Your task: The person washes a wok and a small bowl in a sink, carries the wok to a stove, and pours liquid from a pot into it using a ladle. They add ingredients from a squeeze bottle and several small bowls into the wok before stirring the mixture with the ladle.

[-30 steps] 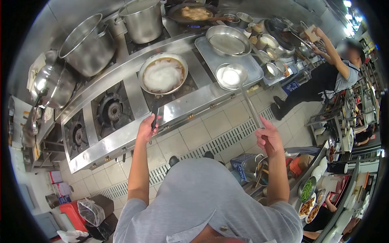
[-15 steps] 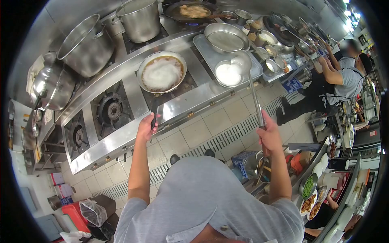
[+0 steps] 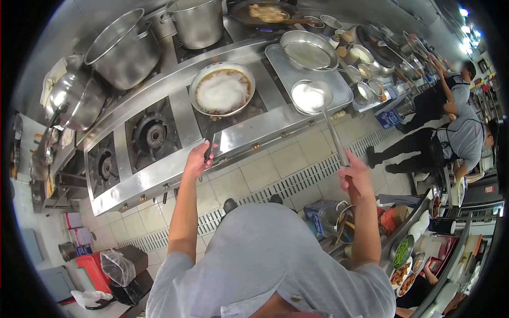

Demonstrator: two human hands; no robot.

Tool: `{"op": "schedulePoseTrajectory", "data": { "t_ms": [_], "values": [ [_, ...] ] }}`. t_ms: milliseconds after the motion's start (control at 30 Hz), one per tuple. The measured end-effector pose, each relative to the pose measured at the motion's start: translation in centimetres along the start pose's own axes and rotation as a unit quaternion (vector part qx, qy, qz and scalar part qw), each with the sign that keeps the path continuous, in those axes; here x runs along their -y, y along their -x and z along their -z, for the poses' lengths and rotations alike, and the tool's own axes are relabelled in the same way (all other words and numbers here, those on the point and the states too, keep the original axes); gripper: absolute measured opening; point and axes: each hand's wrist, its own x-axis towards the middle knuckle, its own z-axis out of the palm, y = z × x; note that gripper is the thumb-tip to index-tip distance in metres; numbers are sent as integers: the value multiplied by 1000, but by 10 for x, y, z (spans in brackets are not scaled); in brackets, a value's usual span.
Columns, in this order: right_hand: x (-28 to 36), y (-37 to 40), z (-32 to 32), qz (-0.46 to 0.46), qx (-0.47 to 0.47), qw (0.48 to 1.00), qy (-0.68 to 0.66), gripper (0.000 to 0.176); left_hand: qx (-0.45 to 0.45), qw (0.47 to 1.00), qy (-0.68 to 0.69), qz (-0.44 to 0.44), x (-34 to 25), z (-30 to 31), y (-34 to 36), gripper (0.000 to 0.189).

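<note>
A pan [image 3: 222,89] on the stove holds brown liquid topped with thick white foam. Its dark handle points toward me, and my left hand [image 3: 199,158] is closed around the end of it. My right hand [image 3: 357,175] grips the long handle of a metal ladle [image 3: 334,132]. The ladle's bowl is over a round container of white contents [image 3: 306,97] at the near edge of a metal tray [image 3: 339,90]. Whether the bowl dips into the white contents cannot be made out. An empty-looking metal pan [image 3: 309,50] rests farther back on the tray.
Large pots [image 3: 123,53] stand at the back left. Left of the foamy pan is a bare burner [image 3: 155,135]. A wok [image 3: 262,13] with food sits at the back. Two co-workers [image 3: 461,135] stand at the right. Plates of food [image 3: 401,271] line the lower-right counter.
The ladle's bowl has moved down and left over the white contents. The view has shifted slightly. A second co-worker now shows more clearly at the right.
</note>
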Motion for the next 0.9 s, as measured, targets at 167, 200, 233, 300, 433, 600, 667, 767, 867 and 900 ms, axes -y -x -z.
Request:
{"op": "schedulePoseTrajectory", "data": {
  "t_ms": [167, 200, 233, 300, 433, 600, 667, 767, 867, 900],
  "values": [
    [3, -1, 12, -18, 44, 990, -134, 76, 0, 1000, 0, 5, 0, -1, 1, 46],
    [6, 2, 10, -17, 43, 990, -134, 75, -1, 1000, 1, 4, 0, -1, 0, 46],
    [8, 4, 9, -16, 43, 990, -135, 74, -1, 1000, 1, 4, 1, -1, 0, 46],
    [9, 7, 6, -8, 27, 993, -114, 75, -2, 1000, 5, 3, 2, 1, -1, 46],
    [13, 12, 0, 23, -5, 1000, -16, 78, -4, 1000, 13, 8, 1, 0, -1, 46],
    [4, 7, 2, 85, -19, 991, 99, 78, -15, 1000, 16, 12, 1, -1, -2, 45],
    [3, 6, 3, 95, -25, 984, 149, 77, -9, 1000, 17, 11, 2, 0, -2, 46],
    [0, 4, 3, 114, -52, 962, 241, 78, -4, 1000, 18, 9, 3, 2, -3, 47],
    [-3, 3, 1, 110, -63, 949, 289, 78, 0, 1000, 16, 8, 4, 2, -4, 48],
    [-5, 3, 0, 108, -65, 945, 303, 78, 1, 1000, 16, 6, 4, 2, -4, 48]
  ]
}}
